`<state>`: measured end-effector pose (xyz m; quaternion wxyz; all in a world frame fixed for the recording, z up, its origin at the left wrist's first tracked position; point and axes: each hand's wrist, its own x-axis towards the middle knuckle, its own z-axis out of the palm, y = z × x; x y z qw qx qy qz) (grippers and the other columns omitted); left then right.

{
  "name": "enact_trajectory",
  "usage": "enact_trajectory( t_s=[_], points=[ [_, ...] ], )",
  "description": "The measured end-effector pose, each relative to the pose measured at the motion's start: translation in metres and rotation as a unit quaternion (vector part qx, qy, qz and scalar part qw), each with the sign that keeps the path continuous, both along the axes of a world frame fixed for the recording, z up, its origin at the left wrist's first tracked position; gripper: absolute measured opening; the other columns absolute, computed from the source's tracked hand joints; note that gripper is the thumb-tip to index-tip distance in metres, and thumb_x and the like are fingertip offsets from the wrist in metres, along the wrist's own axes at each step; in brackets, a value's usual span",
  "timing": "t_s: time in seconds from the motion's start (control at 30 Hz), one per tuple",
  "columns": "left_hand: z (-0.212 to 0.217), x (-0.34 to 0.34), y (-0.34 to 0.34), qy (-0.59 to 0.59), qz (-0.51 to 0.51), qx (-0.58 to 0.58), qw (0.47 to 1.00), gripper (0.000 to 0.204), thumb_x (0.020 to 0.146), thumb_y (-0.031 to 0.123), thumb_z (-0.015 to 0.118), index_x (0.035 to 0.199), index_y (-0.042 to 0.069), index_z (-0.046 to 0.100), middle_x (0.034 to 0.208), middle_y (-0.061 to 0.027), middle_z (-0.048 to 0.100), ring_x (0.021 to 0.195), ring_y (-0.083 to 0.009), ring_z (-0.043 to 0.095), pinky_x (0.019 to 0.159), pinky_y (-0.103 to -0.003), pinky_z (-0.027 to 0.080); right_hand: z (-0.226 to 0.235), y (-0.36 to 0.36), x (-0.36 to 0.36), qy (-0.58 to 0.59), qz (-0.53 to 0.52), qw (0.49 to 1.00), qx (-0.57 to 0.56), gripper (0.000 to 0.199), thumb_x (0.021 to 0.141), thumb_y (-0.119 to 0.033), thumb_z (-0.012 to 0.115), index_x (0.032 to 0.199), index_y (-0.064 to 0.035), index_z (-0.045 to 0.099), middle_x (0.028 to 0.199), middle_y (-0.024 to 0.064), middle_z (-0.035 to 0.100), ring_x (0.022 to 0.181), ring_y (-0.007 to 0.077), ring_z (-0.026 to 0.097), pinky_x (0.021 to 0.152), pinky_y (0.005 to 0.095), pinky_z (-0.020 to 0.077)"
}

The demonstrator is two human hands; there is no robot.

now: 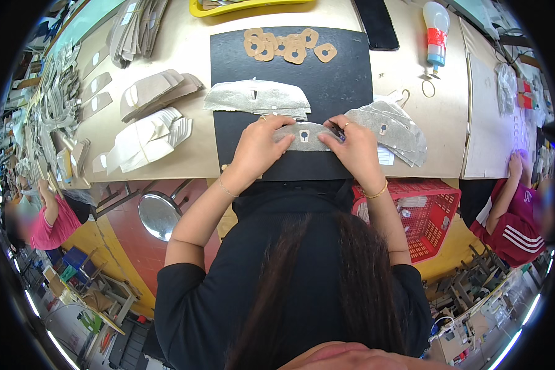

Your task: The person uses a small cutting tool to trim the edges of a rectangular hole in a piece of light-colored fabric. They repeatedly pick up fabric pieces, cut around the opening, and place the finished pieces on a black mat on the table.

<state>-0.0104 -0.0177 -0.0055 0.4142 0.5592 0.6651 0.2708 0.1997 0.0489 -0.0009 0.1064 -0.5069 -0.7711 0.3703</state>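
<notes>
A curved grey fabric piece (pixel 317 143) with a keyhole-shaped cutout lies at the near edge of a black mat (pixel 345 68). My left hand (pixel 262 148) pinches its left end, and my right hand (pixel 356 151) presses its right end between thumb and fingers. Just beyond it rests a stack of similar grey pieces (pixel 277 95), the top one with a slot. Right of my right hand, more grey pieces (pixel 401 132) are fanned out in a pile. Small tan rounded patches (pixel 295 54) with keyhole openings are heaped at the mat's far side.
White pieces (pixel 139 148) and beige pieces (pixel 148 95) lie stacked at left. A white bottle with red tape (pixel 436 37), a black phone-like slab (pixel 376 24) and a yellow tray (pixel 228 8) stand farther back. A red crate (pixel 435 228) is below the table. People sit at both sides.
</notes>
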Motion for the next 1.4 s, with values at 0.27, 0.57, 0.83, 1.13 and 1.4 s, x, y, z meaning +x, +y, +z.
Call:
enact_trajectory(
  t_s=[0.27,0.57,0.83,1.13,1.4],
  points=[
    [0.011,0.014,-0.016,0.285,-0.065,0.119,0.949,0.034,0.081,0.013,0.07,0.114,0.012,0.067,0.126,-0.0081,0.06,0.112,-0.0254,0.058,0.089,-0.039,0.048,0.002,-0.001,-0.001,-0.011,0.011,1.0,0.01,0.027,0.081,-0.02,0.076,0.101,-0.0044,0.068,0.092,0.0136,0.072,0.083,0.0296,0.07,0.073,0.0356,0.0531],
    [-0.019,0.01,-0.022,0.28,-0.237,0.275,0.889,0.045,0.082,0.011,0.06,0.127,0.007,0.061,0.142,-0.0089,0.051,0.134,-0.0276,0.044,0.106,-0.043,0.038,0.0,0.001,0.001,-0.004,0.018,1.0,0.012,0.028,0.082,-0.021,0.075,0.102,-0.0046,0.067,0.094,0.0125,0.072,0.083,0.0304,0.069,0.073,0.0362,0.0527],
    [-0.013,0.011,-0.033,0.249,-0.241,0.209,0.914,0.058,0.089,0.023,0.064,0.143,0.01,0.047,0.15,-0.0098,0.043,0.14,-0.0277,0.038,0.114,-0.045,0.03,0.002,0.003,-0.001,-0.025,0.019,0.999,-0.009,0.027,0.082,-0.02,0.076,0.1,-0.0031,0.067,0.094,0.0148,0.071,0.083,0.031,0.069,0.072,0.0354,0.0521],
    [-0.001,-0.03,-0.011,0.193,0.001,0.265,0.945,0.05,0.086,0.018,0.069,0.133,0.006,0.055,0.133,-0.0183,0.053,0.124,-0.0387,0.049,0.103,-0.047,0.04,0.03,-0.003,0.025,0.063,-0.035,0.997,0.002,0.027,0.079,-0.015,0.079,0.1,-0.0031,0.067,0.081,0.0104,0.067,0.07,0.019,0.062,0.067,0.031,0.049],
    [0.006,-0.067,0.019,0.366,0.03,0.116,0.923,0.039,0.088,0.019,0.067,0.124,0.006,0.064,0.132,-0.0166,0.054,0.127,-0.0335,0.046,0.106,-0.048,0.032,0.047,0.022,0.107,-0.053,-0.187,0.972,0.13,0.024,0.081,-0.011,0.077,0.098,-0.001,0.064,0.09,0.0088,0.063,0.082,0.0214,0.062,0.076,0.0318,0.0502]
  ],
)
